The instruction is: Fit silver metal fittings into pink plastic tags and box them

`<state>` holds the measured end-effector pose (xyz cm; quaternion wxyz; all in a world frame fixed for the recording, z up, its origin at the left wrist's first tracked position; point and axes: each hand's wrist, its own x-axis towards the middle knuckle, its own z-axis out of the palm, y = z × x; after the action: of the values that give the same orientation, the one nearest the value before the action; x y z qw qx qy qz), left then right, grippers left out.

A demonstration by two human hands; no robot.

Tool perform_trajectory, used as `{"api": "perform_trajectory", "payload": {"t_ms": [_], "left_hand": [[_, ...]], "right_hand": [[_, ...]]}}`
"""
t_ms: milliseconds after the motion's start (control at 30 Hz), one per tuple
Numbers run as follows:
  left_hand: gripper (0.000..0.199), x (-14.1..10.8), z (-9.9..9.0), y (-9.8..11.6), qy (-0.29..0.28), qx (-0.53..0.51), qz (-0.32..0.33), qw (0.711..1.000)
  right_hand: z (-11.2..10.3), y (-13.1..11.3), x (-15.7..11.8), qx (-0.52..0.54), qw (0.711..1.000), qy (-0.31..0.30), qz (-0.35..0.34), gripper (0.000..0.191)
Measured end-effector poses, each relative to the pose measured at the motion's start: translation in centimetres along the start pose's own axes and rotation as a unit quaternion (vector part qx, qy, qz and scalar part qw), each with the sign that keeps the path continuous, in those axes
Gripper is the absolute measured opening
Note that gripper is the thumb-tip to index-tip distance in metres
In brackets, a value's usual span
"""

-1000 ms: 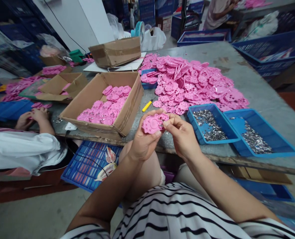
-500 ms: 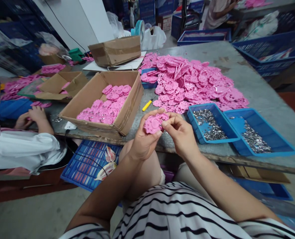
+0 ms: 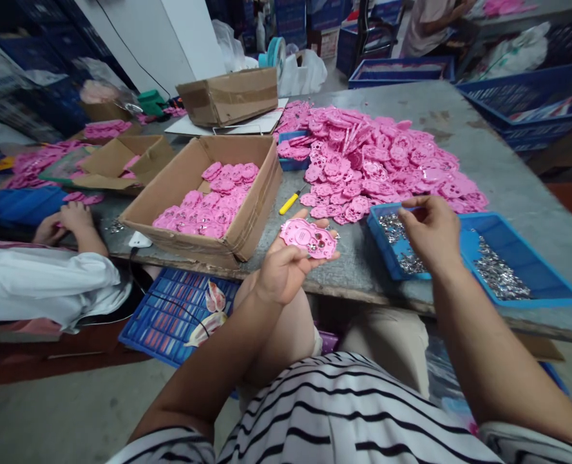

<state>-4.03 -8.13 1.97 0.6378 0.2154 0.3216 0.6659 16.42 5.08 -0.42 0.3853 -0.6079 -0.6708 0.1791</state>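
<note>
The left blue tray is partly covered by the right hand, and whether anything is pinched between its fingers cannot be told; the metal bits inside are too small to be made out singly. The left hand is partly hidden by the pink piece, whose lettering cannot be read. The co-worker in white is cut off by the left edge.

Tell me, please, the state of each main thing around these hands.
Left hand: gripping pink piece
Pink piece: held, thumb on top
Right hand: over left blue tray, grip unclear
Left blue tray: open, part filled
Right blue tray: open, part filled
Large cardboard box: open, part filled
Pink heap: loose
Yellow tool: lying flat
</note>
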Motion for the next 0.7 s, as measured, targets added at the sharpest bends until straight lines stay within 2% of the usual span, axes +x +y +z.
{"api": "perform_trajectory", "payload": {"t_ms": [33, 100, 167, 200, 367, 500, 700], "left_hand": [[0.08, 0.1, 0.0, 0.0, 0.005, 0.003, -0.002, 1.0], [0.08, 0.1, 0.1, 0.1, 0.014, 0.011, -0.004, 1.0], [0.08, 0.2, 0.2, 0.0, 0.018, 0.02, -0.006, 1.0], [0.079, 0.2, 0.2, 0.0, 0.019, 0.024, -0.004, 1.0], [0.077, 0.0, 0.1, -0.3, 0.025, 0.05, 0.0, 0.998], [0.078, -0.1, 0.1, -0.3, 0.034, 0.061, -0.013, 0.997], [0.068, 0.0, 0.1, -0.4, 0.046, 0.075, -0.106, 0.99]], "right_hand": [[-0.6, 1.0, 0.7, -0.111, 0.992, -0.046, 0.029, 0.006], [-1.1, 2.3, 1.2, -0.275, 0.94, -0.193, 0.051, 0.007], [-0.8, 2.5, 0.5, -0.36, 0.883, -0.3, 0.047, 0.015], [-0.5, 2.3, 0.0, -0.382, 0.865, -0.323, 0.042, 0.02], [0.6, 0.7, -1.7, -0.429, 0.839, -0.33, 0.063, 0.036], [0.5, 0.7, -1.7, -0.414, 0.844, -0.333, 0.071, 0.039], [0.3, 1.0, -1.6, -0.398, 0.85, -0.338, 0.071, 0.038]]}}
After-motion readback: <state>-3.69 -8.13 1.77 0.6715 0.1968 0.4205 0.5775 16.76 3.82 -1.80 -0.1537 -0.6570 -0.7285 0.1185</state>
